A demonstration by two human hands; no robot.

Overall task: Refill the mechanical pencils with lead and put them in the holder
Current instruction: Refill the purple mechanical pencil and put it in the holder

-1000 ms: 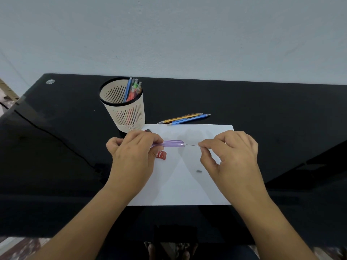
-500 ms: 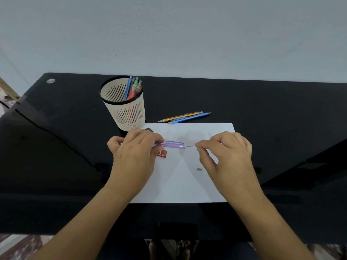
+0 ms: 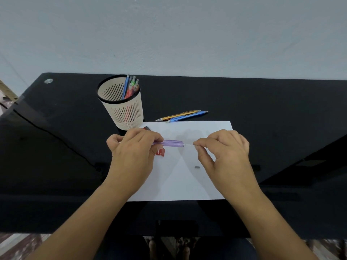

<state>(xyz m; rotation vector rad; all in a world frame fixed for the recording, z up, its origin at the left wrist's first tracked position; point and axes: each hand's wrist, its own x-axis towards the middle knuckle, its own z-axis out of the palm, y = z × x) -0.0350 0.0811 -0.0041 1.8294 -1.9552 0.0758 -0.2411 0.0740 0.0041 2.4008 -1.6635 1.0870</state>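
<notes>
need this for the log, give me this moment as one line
left hand: grips purple pencil | right hand: feeds lead | holder: waiting

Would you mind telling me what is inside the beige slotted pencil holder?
The beige slotted pencil holder holds several pencils leaning against its right side: a blue one, plus green and red ones. Their lower ends show only through the slots; the exact count is unclear.

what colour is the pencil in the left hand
Purple; the pencil shows clearly in the head view, held by the left hand.
</notes>
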